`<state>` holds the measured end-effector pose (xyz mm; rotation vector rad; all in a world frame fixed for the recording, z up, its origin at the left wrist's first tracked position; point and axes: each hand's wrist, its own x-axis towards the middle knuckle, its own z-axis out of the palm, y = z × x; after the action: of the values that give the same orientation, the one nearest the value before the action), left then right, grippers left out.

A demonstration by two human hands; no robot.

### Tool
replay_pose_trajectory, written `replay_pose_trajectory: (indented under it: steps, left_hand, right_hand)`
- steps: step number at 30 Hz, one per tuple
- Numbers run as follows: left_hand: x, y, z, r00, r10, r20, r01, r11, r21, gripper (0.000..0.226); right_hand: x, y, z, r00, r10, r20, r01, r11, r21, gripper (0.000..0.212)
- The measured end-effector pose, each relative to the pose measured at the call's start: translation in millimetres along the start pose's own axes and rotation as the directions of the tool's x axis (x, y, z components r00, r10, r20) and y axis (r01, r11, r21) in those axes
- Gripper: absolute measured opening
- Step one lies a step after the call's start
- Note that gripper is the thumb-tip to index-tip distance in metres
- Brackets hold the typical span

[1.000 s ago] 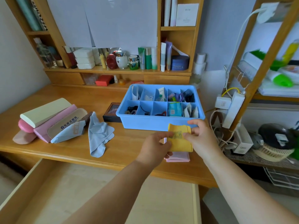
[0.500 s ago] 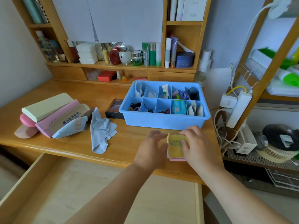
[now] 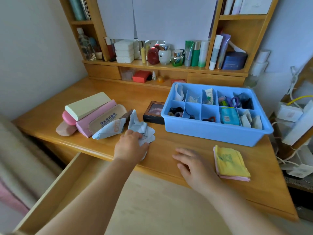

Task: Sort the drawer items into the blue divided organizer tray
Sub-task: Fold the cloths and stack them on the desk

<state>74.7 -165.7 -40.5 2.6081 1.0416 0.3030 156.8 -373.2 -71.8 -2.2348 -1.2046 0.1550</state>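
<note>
Head view:
Your left hand (image 3: 131, 146): it rests on the crumpled pale blue cloth (image 3: 141, 129) near the desk's front edge, fingers curled into the fabric and gripping it.
Your right hand (image 3: 193, 164): it lies flat on the wooden desk (image 3: 169, 143), fingers spread and relaxed, holding nothing, just left of the folded cloths.
Yellow cloth (image 3: 231, 161): folded, lying on top of a pink cloth (image 3: 234, 178), both on the desk in front of the tray; the long axis runs from the tray towards you.
Blue organizer tray (image 3: 215, 131): it sits at the right of the desk, long axis left to right, compartments holding hair ties, small tubes and packets.
Glasses cases (image 3: 91, 114): piled at the left, touching one another, their long axes slanting away to the right.
Dark box (image 3: 153, 114): it stands against the tray's left end.
Drawer (image 3: 55, 189): open beneath your arms.
</note>
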Motion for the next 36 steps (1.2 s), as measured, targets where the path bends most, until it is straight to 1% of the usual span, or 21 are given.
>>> replay_pose_trajectory:
  steps: [3,4,5,7,9,11,12,13,14,15,16,17,21,23,26,27,29,31,33,34,36]
  left_hand:
    - [9,0,2,1.000,-0.002,-0.003,0.002,1.000,0.013,0.022]
    - [9,-2,3,1.000,-0.006,-0.018,0.006,1.000,-0.015,0.017]
    - [8,-4,3,0.999,-0.016,-0.031,0.013,0.996,-0.087,0.015]
    - [5,-7,-1,0.997,-0.064,-0.036,0.048,0.938,-0.344,0.019]
    - [3,-4,-11,0.990,-0.140,-0.003,0.111,0.794,-0.598,0.023]
    - [1,3,-23,0.973,-0.184,0.139,0.222,0.585,-0.780,0.018]
    - [0,6,-30,0.964,-0.141,0.223,0.264,0.470,-0.842,0.013]
    - [-2,9,-35,0.959,-0.062,0.276,0.277,0.393,-0.877,0.011]
    - [-3,11,-38,0.955,0.024,0.297,0.267,0.374,-0.888,0.012]
    - [-6,13,-41,0.950,0.093,0.298,0.238,0.401,-0.885,0.014]
    - [-9,16,-43,0.946,0.148,0.289,0.198,0.445,-0.873,0.015]
    - [-12,19,-44,0.941,0.192,0.279,0.155,0.489,-0.859,0.016]
    - [-20,34,-49,0.912,0.317,0.259,-0.001,0.635,-0.772,0.022]
    - [-22,41,-49,0.903,0.354,0.243,-0.075,0.688,-0.722,0.023]
    - [-22,51,-49,0.908,0.355,0.224,-0.095,0.695,-0.713,0.026]
    - [-22,52,-48,0.908,0.353,0.226,-0.085,0.683,-0.726,0.026]
    - [-23,54,-45,0.894,0.368,0.255,-0.030,0.619,-0.785,0.022]
    - [-23,55,-42,0.895,0.352,0.275,0.023,0.580,-0.815,0.039]
    - [-23,56,-41,0.937,0.255,0.240,0.040,0.603,-0.797,0.050]
    - [-23,57,-42,0.966,0.165,0.200,0.064,0.597,-0.800,0.046]
    - [-25,57,-41,0.991,0.002,0.135,0.114,0.528,-0.841,0.039]
  right_hand:
    - [-2,1,1,1.000,0.002,-0.010,-0.002,1.000,0.009,0.034]
    - [-2,1,1,1.000,0.005,-0.017,-0.005,1.000,0.009,0.033]
    - [-3,1,1,1.000,0.010,-0.018,-0.010,1.000,0.013,0.033]
    - [-2,0,0,0.999,0.032,-0.008,-0.032,0.998,0.049,0.031]
    - [2,-3,-4,0.996,0.092,0.005,-0.091,0.982,0.163,0.024]
    - [7,-10,-13,0.979,0.202,0.025,-0.198,0.919,0.340,0.019]
    - [11,-15,-19,0.966,0.258,0.034,-0.247,0.867,0.433,0.017]
    - [15,-20,-25,0.952,0.304,0.040,-0.279,0.803,0.527,0.015]
    - [19,-25,-31,0.940,0.339,0.041,-0.293,0.738,0.608,0.015]
    - [22,-29,-37,0.932,0.360,0.035,-0.291,0.690,0.662,0.015]
    - [25,-32,-42,0.930,0.366,0.021,-0.279,0.670,0.688,0.016]
    - [28,-34,-48,0.934,0.358,0.001,-0.262,0.680,0.685,0.019]
    - [34,-39,-62,0.971,0.237,-0.033,-0.181,0.817,0.547,0.039]
    - [38,-42,-63,0.983,0.173,-0.055,-0.121,0.850,0.512,0.031]
    - [45,-44,-62,0.977,0.140,-0.159,-0.054,0.890,0.452,0.020]
    - [48,-43,-62,0.971,0.146,-0.188,-0.053,0.902,0.429,0.016]
    - [53,-42,-63,0.956,0.170,-0.241,-0.066,0.920,0.386,0.010]
    - [59,-41,-64,0.936,0.179,-0.302,-0.058,0.927,0.371,0.009]
    - [63,-42,-66,0.916,0.168,-0.364,-0.028,0.932,0.361,0.009]
    - [64,-43,-68,0.907,0.165,-0.388,-0.022,0.938,0.347,0.008]
    - [67,-45,-73,0.896,0.199,-0.397,-0.056,0.938,0.343,0.010]
